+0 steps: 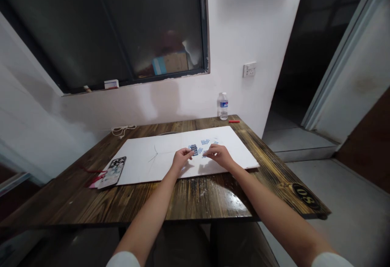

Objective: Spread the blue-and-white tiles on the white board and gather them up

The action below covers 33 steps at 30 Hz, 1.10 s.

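On a white board [143,153], my left hand [182,159] is closed, thumb and fingertips pinched at the edge of a dark blue, striped stack of small pieces [194,149]. To its right, my right hand [219,155] has its fingers pinched on a small blue-and-white rectangular piece [204,153], held at the board's surface. Between and beyond the hands lie more small blue-and-white pieces [205,141], some overlapping. Another such piece [216,142] is just past my right knuckles. What the pieces are is too small to tell.
The board lies on a dark wooden table [134,206]. A phone [112,173] overlaps its left edge. A white cable [123,129], a water bottle [223,106] and a red pen-like stick [234,121] are along the far side. A wall stands behind the table.
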Motion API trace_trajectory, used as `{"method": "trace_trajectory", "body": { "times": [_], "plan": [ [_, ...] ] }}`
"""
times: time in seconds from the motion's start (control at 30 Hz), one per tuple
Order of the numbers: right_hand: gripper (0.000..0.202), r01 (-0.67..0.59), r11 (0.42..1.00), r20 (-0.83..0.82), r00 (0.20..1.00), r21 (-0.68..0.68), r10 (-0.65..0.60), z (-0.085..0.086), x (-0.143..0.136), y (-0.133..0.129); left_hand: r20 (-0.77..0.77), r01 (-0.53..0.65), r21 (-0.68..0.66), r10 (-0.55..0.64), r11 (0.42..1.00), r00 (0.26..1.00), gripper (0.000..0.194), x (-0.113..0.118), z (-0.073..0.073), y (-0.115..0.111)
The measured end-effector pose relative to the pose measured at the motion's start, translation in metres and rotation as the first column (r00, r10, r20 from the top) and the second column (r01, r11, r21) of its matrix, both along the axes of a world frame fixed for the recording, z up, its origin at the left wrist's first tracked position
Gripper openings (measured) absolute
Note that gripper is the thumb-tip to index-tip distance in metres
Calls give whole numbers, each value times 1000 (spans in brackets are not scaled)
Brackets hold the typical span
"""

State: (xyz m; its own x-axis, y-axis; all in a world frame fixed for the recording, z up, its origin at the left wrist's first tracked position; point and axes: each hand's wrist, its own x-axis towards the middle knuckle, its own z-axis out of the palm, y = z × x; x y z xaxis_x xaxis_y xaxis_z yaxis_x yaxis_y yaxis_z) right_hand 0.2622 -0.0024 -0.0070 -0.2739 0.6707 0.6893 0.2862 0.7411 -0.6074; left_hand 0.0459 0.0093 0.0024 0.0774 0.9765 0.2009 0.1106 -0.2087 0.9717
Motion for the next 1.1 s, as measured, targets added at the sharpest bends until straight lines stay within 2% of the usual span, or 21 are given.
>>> {"method": "trace_trajectory", "body": {
  "times": [0.2, 0.47, 0.67, 0.77, 0.83, 0.93, 1.1],
  "plan": [
    [21, -67, 998, -43, 997, 21, 68, 2, -10, -5, -12, 22, -10, -22, 1000, 1000, 39, 1, 2, -2],
    [27, -51, 999, -43, 998, 0, 51, 0, -15, -4, -86, 116, -24, -117, 993, 989, 38, 1, 0, -4],
    [21, 0, 1000, -117, 993, -5, -1, -6, -17, -3, -93, 198, 0, -197, 980, 976, 39, 0, 0, -4],
    [18, 28, 995, -186, 981, -96, -45, -10, -20, -3, -102, 232, -17, -233, 973, 967, 38, 0, 0, -5],
    [28, 27, 983, -235, 969, -182, -70, -11, -22, -4, -103, 251, -28, -252, 968, 962, 37, 0, -1, -5],
    [37, -7, 965, -290, 954, -263, -72, -11, -24, -4, -108, 269, -38, -272, 962, 956, 36, 0, -3, -5],
    [33, -90, 926, -355, 934, -366, -49, -12, -26, -2, -101, 306, -59, -310, 950, 945, 35, -1, -7, -3]
  ]
}}
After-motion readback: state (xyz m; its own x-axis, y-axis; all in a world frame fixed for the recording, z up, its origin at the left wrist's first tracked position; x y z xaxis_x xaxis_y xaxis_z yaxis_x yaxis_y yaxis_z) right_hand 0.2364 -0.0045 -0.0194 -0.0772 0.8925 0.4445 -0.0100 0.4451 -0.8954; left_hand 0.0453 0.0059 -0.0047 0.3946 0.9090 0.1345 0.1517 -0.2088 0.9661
